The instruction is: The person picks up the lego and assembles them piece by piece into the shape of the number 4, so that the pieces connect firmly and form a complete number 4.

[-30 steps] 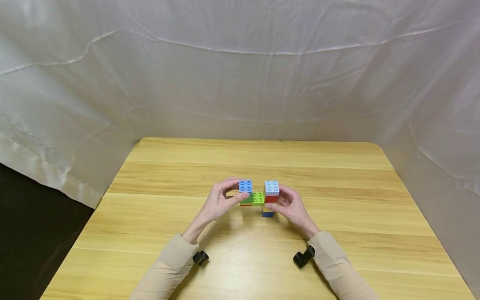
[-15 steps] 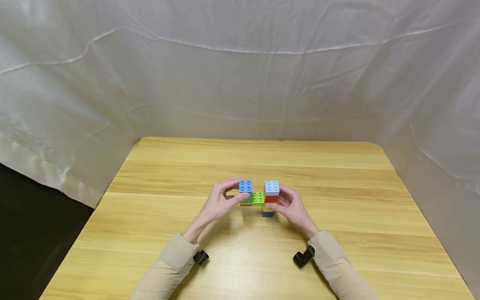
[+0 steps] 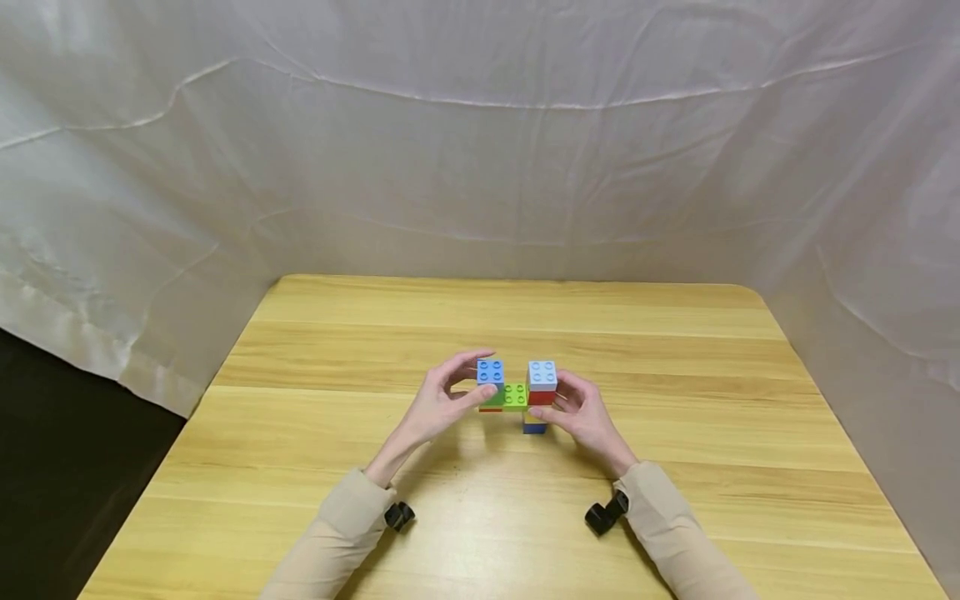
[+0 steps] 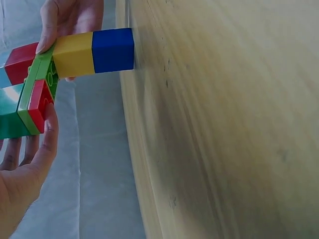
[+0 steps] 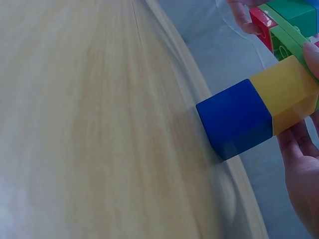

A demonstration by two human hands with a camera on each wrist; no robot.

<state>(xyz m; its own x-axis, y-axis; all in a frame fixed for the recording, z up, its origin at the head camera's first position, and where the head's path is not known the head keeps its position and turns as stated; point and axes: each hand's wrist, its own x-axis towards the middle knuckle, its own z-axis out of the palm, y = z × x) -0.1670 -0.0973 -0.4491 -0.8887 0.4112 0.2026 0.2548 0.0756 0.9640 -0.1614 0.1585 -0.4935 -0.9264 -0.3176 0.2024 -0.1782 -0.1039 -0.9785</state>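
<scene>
A construction of toy building bricks stands between both hands in the head view. Its lime green plate [image 3: 516,398] spans two stacks. On the left end sit a green brick [image 4: 12,118] and a blue brick [image 3: 491,372], with a thin red piece [image 4: 39,103] underneath. The right end bears a red brick [image 3: 541,398] topped by a light blue one; below hang a yellow brick [image 4: 73,54] and a dark blue brick [image 5: 237,119], its bottom at or near the tabletop. My left hand [image 3: 441,402] pinches the left stack, thumb in front. My right hand [image 3: 588,417] grips the right end.
The wooden table [image 3: 337,333] extends on all sides of the bricks. Pale cloth [image 3: 480,183] hangs behind it and along both sides. A black wrist camera [image 3: 400,516] is on the left cuff, another [image 3: 606,513] on the right.
The left hand's upper finger has lifted and straightened slightly behind the blue brick. Otherwise the hands and bricks look almost the same.
</scene>
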